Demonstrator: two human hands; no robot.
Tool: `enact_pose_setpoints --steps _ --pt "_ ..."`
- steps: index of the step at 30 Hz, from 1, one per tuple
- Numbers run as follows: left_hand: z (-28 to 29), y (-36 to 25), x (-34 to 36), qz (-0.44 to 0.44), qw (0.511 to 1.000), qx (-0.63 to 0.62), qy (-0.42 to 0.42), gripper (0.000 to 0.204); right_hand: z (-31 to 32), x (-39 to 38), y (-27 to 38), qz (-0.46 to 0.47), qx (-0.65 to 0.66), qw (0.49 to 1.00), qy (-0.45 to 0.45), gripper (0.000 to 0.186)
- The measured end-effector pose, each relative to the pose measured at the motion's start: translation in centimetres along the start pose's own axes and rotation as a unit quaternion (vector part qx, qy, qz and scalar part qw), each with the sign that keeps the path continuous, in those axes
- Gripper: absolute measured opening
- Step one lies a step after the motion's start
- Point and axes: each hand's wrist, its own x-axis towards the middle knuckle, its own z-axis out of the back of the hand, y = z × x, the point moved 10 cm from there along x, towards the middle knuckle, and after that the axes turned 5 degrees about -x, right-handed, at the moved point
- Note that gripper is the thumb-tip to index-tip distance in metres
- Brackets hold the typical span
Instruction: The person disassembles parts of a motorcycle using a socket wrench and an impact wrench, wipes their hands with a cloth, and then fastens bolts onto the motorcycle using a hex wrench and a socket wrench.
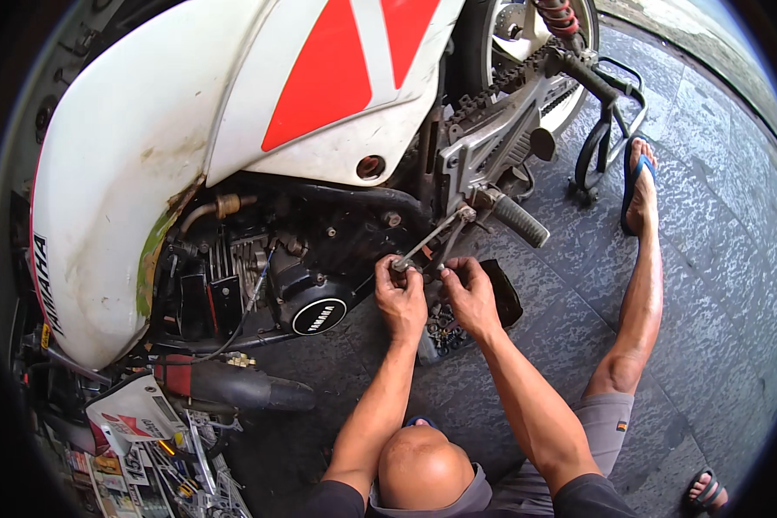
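Note:
A white motorcycle with red panels stands before me, its dark engine exposed. Beside the engine cover, my left hand is closed, thumb and fingers pinching the end of a thin metal linkage rod. This rod slants up to a joint near the footpeg. From the same joint a short metal lever reaches down to my right hand. The right fingers are pinched together at the lever's lower end; exactly what lies between them is partly hidden.
Under my hands a container of small metal parts sits on the grey tiled floor, beside a dark open box. A black stand is near the rear wheel. Another person's sandalled foot shows at lower right; another motorcycle is at lower left.

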Motion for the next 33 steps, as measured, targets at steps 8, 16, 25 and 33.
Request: enact_pose_setpoints --steps 8,16,25,33 --pt "-0.4 -2.1 -2.2 -0.085 0.988 0.13 0.022 0.019 -0.4 -0.9 1.2 0.012 0.019 0.999 -0.032 0.022" --pt "0.0 -0.5 -3.3 -0.049 0.985 0.142 0.089 0.015 -0.7 -2.3 -2.3 -0.073 0.116 0.99 0.047 0.042" --pt "-0.9 2.8 -4.3 0.023 0.975 0.138 0.172 0.022 1.6 -1.8 -2.1 -0.001 -0.001 0.998 0.058 0.041" --pt "9.6 11.7 -13.6 0.209 0.938 0.197 0.195 0.025 8.5 -6.5 -16.3 -0.015 -0.198 0.98 0.0 0.02"
